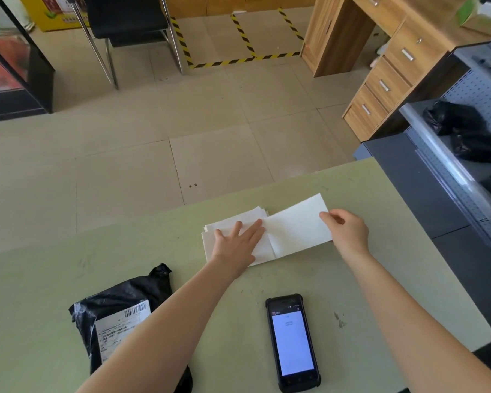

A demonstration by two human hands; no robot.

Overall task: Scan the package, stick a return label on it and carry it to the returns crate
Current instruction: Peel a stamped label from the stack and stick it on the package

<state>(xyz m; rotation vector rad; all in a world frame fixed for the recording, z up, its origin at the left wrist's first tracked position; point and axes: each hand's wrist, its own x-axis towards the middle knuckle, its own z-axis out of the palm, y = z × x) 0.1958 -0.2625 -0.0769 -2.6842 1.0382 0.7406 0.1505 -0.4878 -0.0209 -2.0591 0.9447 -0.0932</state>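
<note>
Left hand [236, 242] lies flat, open, on the label stack [233, 236]; right hand [346, 231] pinches one label [295, 225] — seemingly still joined. A crooked tear threatens; the package [116, 316] waits near-left on the surface [380, 279].

One black package [116, 316], one handheld scanner [292, 341], one stack of white labels [267, 231] and two hands were on the table [40, 279].

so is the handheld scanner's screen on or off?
On. The scanner lies face up on the table, its screen lit pale blue; the text is too small to read.
</note>
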